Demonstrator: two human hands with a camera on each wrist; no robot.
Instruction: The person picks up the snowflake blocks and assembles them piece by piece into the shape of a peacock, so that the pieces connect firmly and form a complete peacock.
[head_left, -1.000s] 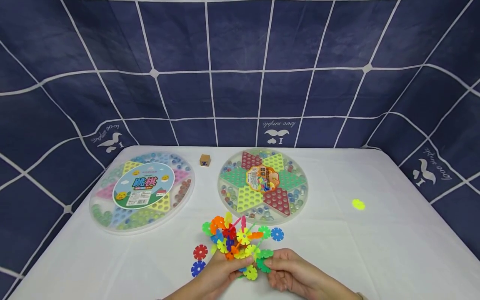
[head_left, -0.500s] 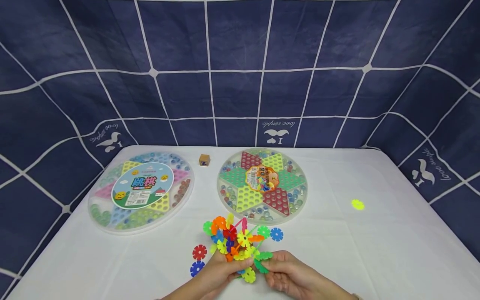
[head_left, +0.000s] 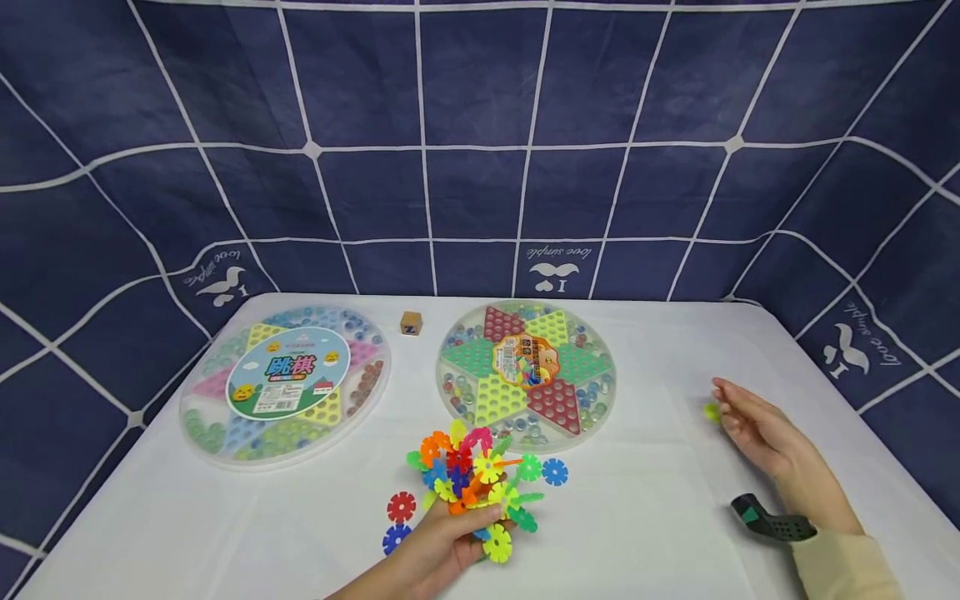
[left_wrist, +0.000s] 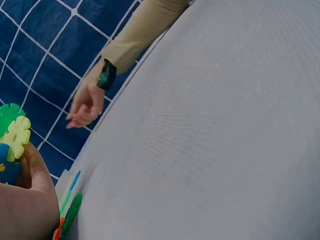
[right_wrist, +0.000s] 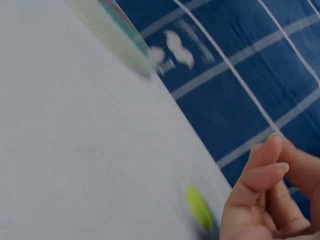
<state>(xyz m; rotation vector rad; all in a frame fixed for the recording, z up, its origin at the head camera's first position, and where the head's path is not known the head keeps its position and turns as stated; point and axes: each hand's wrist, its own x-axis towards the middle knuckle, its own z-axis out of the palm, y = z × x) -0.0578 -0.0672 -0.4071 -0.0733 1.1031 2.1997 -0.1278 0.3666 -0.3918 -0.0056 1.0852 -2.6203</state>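
Observation:
In the head view my left hand (head_left: 442, 546) grips a many-coloured cluster of interlocked plastic snowflake discs (head_left: 459, 482), thumb pressed on a yellow one. Green and yellow discs stick out of its right side. Part of the cluster (left_wrist: 15, 137) shows above that hand in the left wrist view. Far to the right, my right hand (head_left: 761, 437) hovers beside a lone yellow snowflake disc (head_left: 711, 412), partly covering it. Its fingers (right_wrist: 260, 175) bend loosely and hold nothing in the right wrist view, where the yellow disc (right_wrist: 200, 206) lies apart from them, blurred.
Red (head_left: 401, 506) and dark blue (head_left: 396, 538) discs lie left of the cluster, a blue disc (head_left: 555, 472) right of it. Two round Chinese checkers sets (head_left: 225, 450) (head_left: 525, 408) and a small wooden cube (head_left: 410, 323) stand farther back on the white tablecloth (head_left: 637, 517).
My right hand has left the green discs on the cluster and moved far right to the yellow disc. The left hand still holds the cluster in about the same place.

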